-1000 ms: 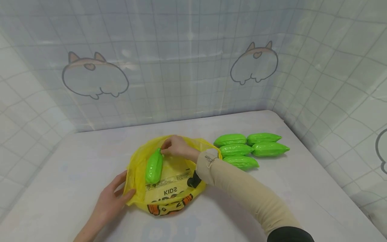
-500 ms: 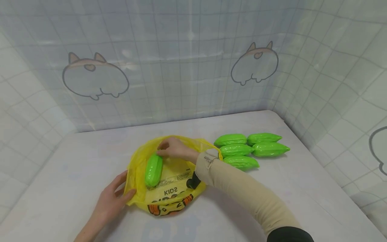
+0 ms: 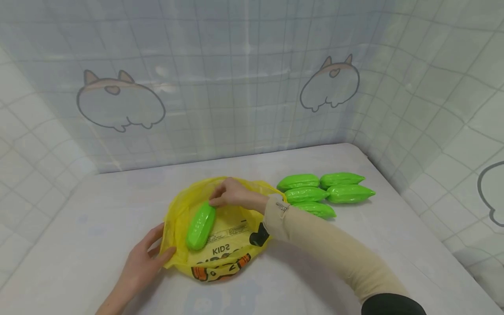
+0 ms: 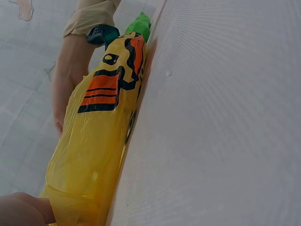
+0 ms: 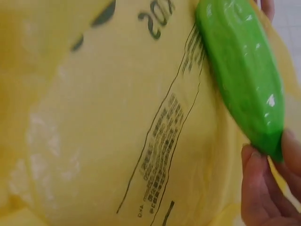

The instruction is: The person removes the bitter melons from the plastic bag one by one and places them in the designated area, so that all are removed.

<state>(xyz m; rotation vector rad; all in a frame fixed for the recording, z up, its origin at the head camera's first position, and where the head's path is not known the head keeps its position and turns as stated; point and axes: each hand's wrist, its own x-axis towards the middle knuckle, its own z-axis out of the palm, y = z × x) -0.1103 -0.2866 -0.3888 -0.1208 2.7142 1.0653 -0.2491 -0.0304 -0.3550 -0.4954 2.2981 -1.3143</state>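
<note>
A yellow plastic bag (image 3: 236, 216) with printed letters lies on the table, its mouth spread wide. My left hand (image 3: 143, 258) grips the bag's left rim, thumb inside the mouth; in the left wrist view that thumb (image 4: 26, 208) hooks over the yellow edge. Inside the bag, a glossy green bitter melon (image 3: 201, 227) lies tilted along the left side. Thumb and fingers of my right hand (image 3: 234, 194) pinch its pointed far end, seen closely in the right wrist view, where the bitter melon (image 5: 244, 70) rests against the printed plastic.
Several more green bitter melons (image 3: 350, 194) lie grouped on the white table (image 3: 334, 258) right of the bag, one partly hidden behind the right sleeve (image 3: 323, 238). Tiled sheeting (image 3: 236, 87) with dog drawings rises behind and at both sides.
The bitter melon in the bag has shifted slightly nearer and leftward. My right hand follows at its far end. My left hand stays on the rim.
</note>
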